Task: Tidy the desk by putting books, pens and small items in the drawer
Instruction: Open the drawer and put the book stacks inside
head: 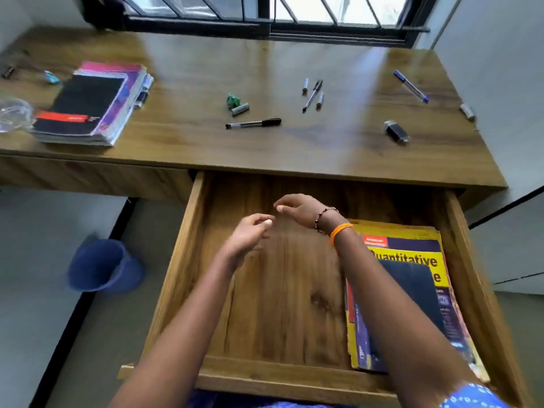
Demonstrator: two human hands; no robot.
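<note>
The wooden drawer (188, 240) is pulled out below the desk (206, 72). A yellow book (409, 254) with a dark notebook on top lies at the drawer's right side. My left hand (250, 235) and my right hand (297, 209) hover close together over the drawer's bare middle, fingers loosely curled, holding nothing. On the desk lie a stack of books (91, 104) at the left, a black pen (253, 123), a second pen (312, 95), a blue marker (411, 86), a green crumpled item (233, 100), small grey caps and a dark sharpener-like item (396, 131).
A blue bin (103, 265) stands on the floor left of the drawer. A clear plastic item (13, 113) and small clips lie at the desk's far left. A barred window (265, 10) runs behind the desk. White walls close in on the right.
</note>
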